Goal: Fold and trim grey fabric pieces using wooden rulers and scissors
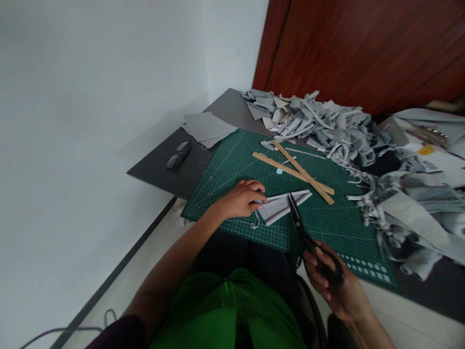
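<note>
A narrow grey fabric piece [278, 207] with pale folded edges lies on the green cutting mat [225, 179]. My left hand [242, 198] pinches its left end between thumb and curled fingers. A loose thin strip [255, 220] curls beside that end. Black-handled scissors [298, 224] are in my right hand [336, 286], whose fingers are wrapped around the handles. The dark blades point away from me and their tips reach over the upper edge of the fabric. Whether the blades touch the cloth I cannot tell.
Two crossed wooden rulers [290, 162] lie beyond the fabric, near a small pale blue piece [279, 171]. Glasses [178, 156] and grey sheets [209, 127] rest at the left. Heaped grey scraps [319, 118] cover the back and right. A white wall [109, 87] borders the left.
</note>
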Demonstrator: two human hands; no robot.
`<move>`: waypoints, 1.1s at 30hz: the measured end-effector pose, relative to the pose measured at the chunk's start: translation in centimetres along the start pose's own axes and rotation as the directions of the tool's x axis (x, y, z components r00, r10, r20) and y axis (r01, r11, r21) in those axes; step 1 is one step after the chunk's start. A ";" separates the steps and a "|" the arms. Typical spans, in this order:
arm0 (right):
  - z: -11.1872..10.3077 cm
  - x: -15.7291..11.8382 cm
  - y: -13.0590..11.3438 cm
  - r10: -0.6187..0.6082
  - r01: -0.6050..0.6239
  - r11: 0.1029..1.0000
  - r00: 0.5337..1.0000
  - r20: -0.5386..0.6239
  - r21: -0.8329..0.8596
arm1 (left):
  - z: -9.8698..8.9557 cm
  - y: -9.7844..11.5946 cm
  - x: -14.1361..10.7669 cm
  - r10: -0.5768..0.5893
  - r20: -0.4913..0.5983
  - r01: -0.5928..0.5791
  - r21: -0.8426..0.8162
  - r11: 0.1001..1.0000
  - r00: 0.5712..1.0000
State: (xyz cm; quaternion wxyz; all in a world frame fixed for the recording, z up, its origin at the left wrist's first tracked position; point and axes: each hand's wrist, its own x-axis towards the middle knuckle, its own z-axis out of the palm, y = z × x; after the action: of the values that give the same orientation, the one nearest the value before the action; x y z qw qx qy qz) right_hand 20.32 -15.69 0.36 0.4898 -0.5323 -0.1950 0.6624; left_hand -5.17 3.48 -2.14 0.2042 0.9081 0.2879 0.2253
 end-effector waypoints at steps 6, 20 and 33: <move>-0.5 -3.0 2.9 -0.020 0.022 0.999 0.997 -0.078 0.033 | -0.1 -0.1 -0.2 0.040 0.042 -0.039 -0.022 0.999 0.998; -2.9 -7.3 5.2 0.081 -0.071 0.994 0.989 -0.124 0.078 | 1.4 1.0 0.5 0.088 0.042 -0.084 -0.105 0.991 0.995; 0.8 -3.9 5.4 0.090 -0.092 0.995 0.994 0.056 0.038 | 1.2 0.0 0.6 0.110 0.025 -0.105 -0.154 0.983 0.994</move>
State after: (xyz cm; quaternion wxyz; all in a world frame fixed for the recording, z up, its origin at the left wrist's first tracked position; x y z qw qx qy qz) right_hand 17.03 -21.19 -1.51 0.4641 -0.5126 -0.1701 0.7020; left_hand -4.11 3.52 -2.96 0.2653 0.9076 0.2171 0.2423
